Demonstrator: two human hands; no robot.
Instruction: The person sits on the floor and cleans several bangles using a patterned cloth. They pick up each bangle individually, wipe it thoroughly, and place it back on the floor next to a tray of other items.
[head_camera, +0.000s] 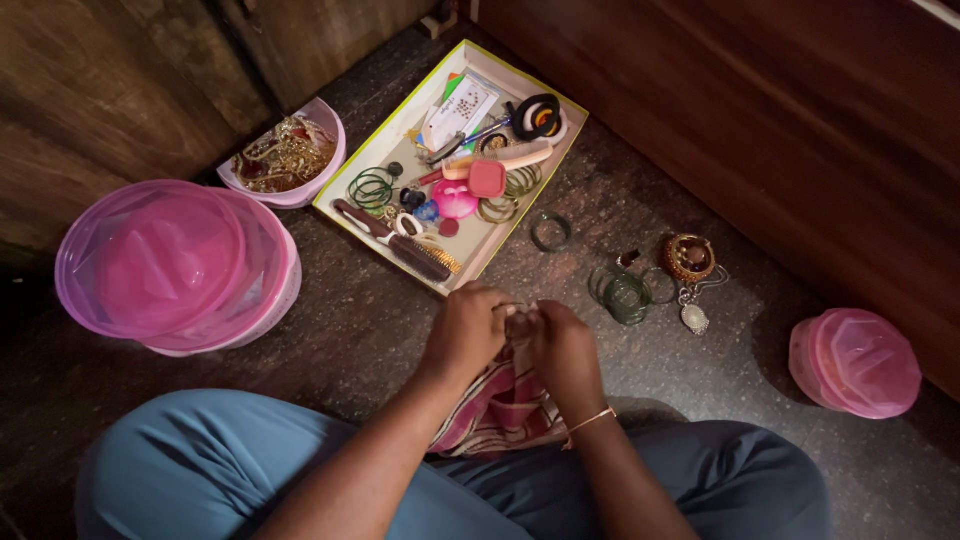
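Observation:
My left hand (465, 335) and my right hand (565, 350) meet close together over a pink striped cloth (505, 405) that lies on my lap and the floor. Both hands pinch a small item (517, 318) between their fingers, wrapped in the cloth's top edge; I cannot tell what it is. A thin bangle circles my right wrist. Just beyond my hands lies an open shallow cardboard box (478, 262) holding combs, bangles, a pink compact and other trinkets.
A large pink lidded tub (175, 265) stands at the left, with a small pink bowl of gold jewellery (285, 155) behind it. Green bangles (620, 292), a loose bangle (550, 231), an ornate bangle (688, 257) and a pendant (694, 318) lie at the right. A small pink tub (855, 362) sits beside the wooden wall.

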